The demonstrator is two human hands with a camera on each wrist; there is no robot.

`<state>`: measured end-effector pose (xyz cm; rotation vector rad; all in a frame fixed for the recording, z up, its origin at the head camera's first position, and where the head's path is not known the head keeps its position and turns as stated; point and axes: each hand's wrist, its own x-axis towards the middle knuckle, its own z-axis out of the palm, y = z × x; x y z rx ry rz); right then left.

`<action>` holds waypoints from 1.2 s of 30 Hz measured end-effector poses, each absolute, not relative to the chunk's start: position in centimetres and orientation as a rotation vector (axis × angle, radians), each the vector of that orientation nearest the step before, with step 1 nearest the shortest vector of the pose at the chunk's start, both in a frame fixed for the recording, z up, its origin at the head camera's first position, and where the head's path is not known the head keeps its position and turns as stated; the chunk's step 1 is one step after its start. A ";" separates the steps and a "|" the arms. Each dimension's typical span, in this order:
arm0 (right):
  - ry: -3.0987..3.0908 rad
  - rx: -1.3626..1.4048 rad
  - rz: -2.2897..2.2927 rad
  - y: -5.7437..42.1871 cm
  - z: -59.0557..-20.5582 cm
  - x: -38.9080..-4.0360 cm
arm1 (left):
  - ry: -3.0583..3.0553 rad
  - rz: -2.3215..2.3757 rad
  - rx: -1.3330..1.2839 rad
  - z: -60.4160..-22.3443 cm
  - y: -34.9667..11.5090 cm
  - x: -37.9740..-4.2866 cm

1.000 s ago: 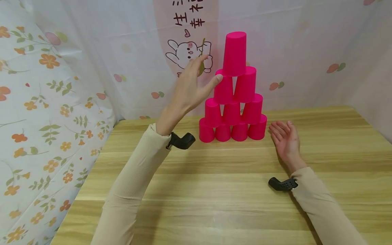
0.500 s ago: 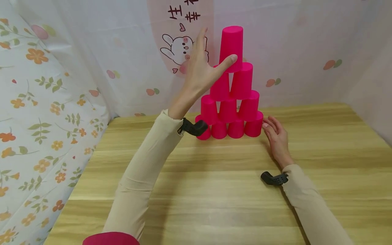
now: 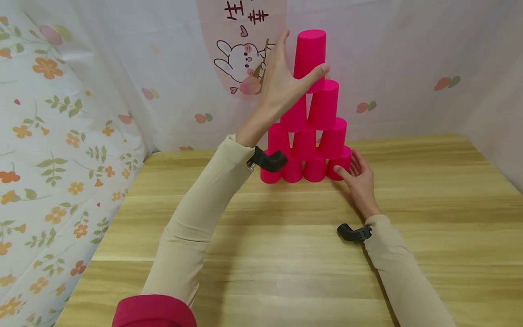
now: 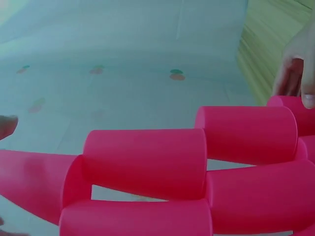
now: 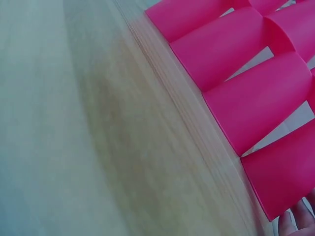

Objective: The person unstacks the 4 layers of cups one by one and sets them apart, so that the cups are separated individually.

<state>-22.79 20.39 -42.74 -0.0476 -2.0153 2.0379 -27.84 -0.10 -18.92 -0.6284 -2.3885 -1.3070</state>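
Pink cups, upside down, form a tall pyramid with a single top cup [image 3: 309, 54]. My left hand [image 3: 282, 86] reaches up on the left of that top cup, its thumb in front and its fingers spread to the left. In the left wrist view a gap shows between the thumb [image 4: 7, 126] and the top cup [image 4: 37, 182]. Low on the right, my right hand [image 3: 360, 184] holds the bottom right cup [image 3: 335, 167], thumb on its front and fingers along its right side. Fingertips [image 5: 300, 216] of that hand appear beside this cup in the right wrist view.
The pyramid stands near the back of a wooden table [image 3: 278, 254]. A printed cloth [image 3: 400, 54] hangs behind it, and a flowered cloth [image 3: 73, 159] hangs at the left. Each wrist carries a black camera mount [image 3: 269, 160]. A dark pink sleeve part [image 3: 153, 311] shows at the bottom.
My left hand has moved up and right to the top cup. The right hand has moved left from beside the pyramid onto the bottom right cup. The cups still stand stacked.
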 end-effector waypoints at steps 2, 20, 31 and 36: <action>-2.051 -0.058 2.010 20.3 -42.8 -22.8 | -2.332 -1.364 -0.635 -19.0 0.3 -28.0; -2.215 -0.044 1.813 20.2 -43.0 -23.1 | -2.318 -1.459 -0.682 -19.2 1.7 -28.4; -2.295 -0.049 1.741 20.3 -43.5 -23.2 | -2.129 -1.496 -0.788 -18.1 0.6 -28.2; -2.279 -0.064 1.730 20.1 -43.8 -23.2 | -2.096 -1.496 -0.780 -18.0 -0.9 -27.7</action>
